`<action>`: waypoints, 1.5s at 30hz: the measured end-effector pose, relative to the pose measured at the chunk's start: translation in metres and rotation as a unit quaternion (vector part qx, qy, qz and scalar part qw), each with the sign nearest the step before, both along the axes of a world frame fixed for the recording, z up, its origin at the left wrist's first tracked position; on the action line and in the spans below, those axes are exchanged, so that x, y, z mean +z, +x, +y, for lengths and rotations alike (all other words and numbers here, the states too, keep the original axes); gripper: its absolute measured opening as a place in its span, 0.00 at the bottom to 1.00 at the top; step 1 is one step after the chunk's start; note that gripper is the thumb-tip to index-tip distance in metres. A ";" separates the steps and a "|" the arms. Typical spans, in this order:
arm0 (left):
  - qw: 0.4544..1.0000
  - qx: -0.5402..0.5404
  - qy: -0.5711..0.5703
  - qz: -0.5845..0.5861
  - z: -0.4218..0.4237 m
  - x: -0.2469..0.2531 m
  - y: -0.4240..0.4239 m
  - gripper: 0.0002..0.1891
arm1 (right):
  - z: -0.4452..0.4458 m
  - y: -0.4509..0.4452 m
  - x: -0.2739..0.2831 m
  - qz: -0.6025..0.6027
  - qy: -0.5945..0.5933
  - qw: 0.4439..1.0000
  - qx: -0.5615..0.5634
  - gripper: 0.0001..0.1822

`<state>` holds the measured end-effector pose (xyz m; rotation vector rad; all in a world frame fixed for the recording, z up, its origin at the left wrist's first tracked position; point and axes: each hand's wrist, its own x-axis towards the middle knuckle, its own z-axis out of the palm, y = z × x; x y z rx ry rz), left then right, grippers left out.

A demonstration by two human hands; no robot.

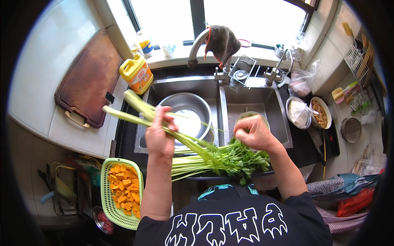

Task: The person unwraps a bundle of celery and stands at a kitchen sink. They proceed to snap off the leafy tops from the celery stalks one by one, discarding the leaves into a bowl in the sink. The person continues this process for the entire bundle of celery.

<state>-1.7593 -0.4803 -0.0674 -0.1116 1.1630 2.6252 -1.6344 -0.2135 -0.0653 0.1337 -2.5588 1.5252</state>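
Observation:
My left hand (160, 133) grips several pale green celery stalks (135, 118), raised over the front of the left sink basin, their thick ends blurred and pointing left. A thin strand trails from them towards my right hand (254, 133). That hand has curled fingers and is over the right basin, in front of a round bowl (251, 114) that it partly hides. Whether anything is pinched in it cannot be seen. Below both hands, a bunch of leafy celery (237, 160) lies along the counter's front edge, leaves to the right.
A steel basin (205, 106) sits in the left sink (181, 84). The tap (197, 46) with a dark cloth (222, 43) arches above. A green basket (105, 190) of orange chunks stands lower left. At right lie a knife (315, 138) and two food bowls (298, 113) (320, 112).

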 end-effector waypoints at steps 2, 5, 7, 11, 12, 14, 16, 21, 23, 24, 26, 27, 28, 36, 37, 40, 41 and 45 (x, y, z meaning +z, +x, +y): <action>0.995 0.049 0.087 -0.008 -0.032 -0.010 -0.019 0.10 | 0.013 -0.005 -0.004 0.113 -0.051 0.979 -0.163 0.08; 0.980 0.033 0.195 -0.017 -0.083 -0.010 -0.032 0.11 | 0.071 -0.016 -0.032 0.121 -0.157 0.939 -0.281 0.08; 0.986 0.006 0.165 0.014 -0.100 -0.005 -0.025 0.11 | 0.108 -0.022 -0.082 0.068 0.030 0.955 -0.289 0.07; 0.990 0.070 0.124 0.001 -0.117 0.006 -0.006 0.12 | 0.134 -0.001 -0.166 0.019 0.381 0.881 -0.281 0.25; 0.988 0.048 0.147 0.018 -0.132 -0.004 -0.003 0.13 | 0.112 -0.011 -0.141 -0.050 0.218 0.927 -0.302 0.22; 0.991 0.032 0.120 0.048 -0.155 -0.012 0.003 0.16 | 0.064 -0.020 -0.099 -0.021 0.176 0.965 -0.192 0.17; 0.989 0.044 0.133 0.042 -0.155 -0.010 0.006 0.15 | 0.019 -0.027 -0.084 -0.020 0.208 0.977 -0.033 0.13; 0.992 0.050 0.112 0.028 -0.163 -0.013 0.011 0.14 | -0.072 -0.005 -0.090 -0.062 0.326 0.922 0.200 0.12; 0.994 0.045 0.089 0.050 -0.169 -0.015 0.014 0.13 | -0.088 0.001 -0.104 -0.022 0.329 0.922 0.201 0.15; 0.994 0.053 0.084 0.049 -0.170 -0.014 0.015 0.13 | -0.095 0.004 -0.109 0.008 0.340 0.919 0.196 0.15; 0.993 0.047 0.099 0.050 -0.168 -0.013 0.016 0.13 | -0.106 0.007 -0.127 0.046 0.367 0.910 0.187 0.13; 0.992 0.046 0.109 0.050 -0.165 -0.012 0.014 0.13 | -0.107 0.008 -0.142 0.048 0.383 0.905 0.180 0.11; 0.989 0.034 0.129 0.058 -0.166 -0.013 0.013 0.14 | -0.107 0.007 -0.154 0.052 0.399 0.899 0.174 0.10; 0.995 0.040 0.085 0.045 -0.154 -0.006 0.019 0.14 | -0.079 0.013 -0.093 -0.074 0.249 0.961 0.099 0.06; 0.995 0.038 0.084 0.046 -0.153 -0.005 0.018 0.14 | -0.073 0.013 -0.081 -0.121 0.212 0.967 0.077 0.07; 0.996 0.035 0.065 0.051 -0.144 -0.002 0.016 0.15 | -0.049 0.013 -0.056 -0.168 0.060 0.983 0.048 0.07; 0.996 0.032 0.059 0.053 -0.140 0.000 0.015 0.15 | -0.042 0.013 -0.049 -0.181 -0.007 0.983 0.033 0.07; 0.999 -0.001 0.005 0.046 -0.110 0.001 0.014 0.14 | -0.015 0.011 -0.030 -0.162 -0.123 0.979 -0.018 0.07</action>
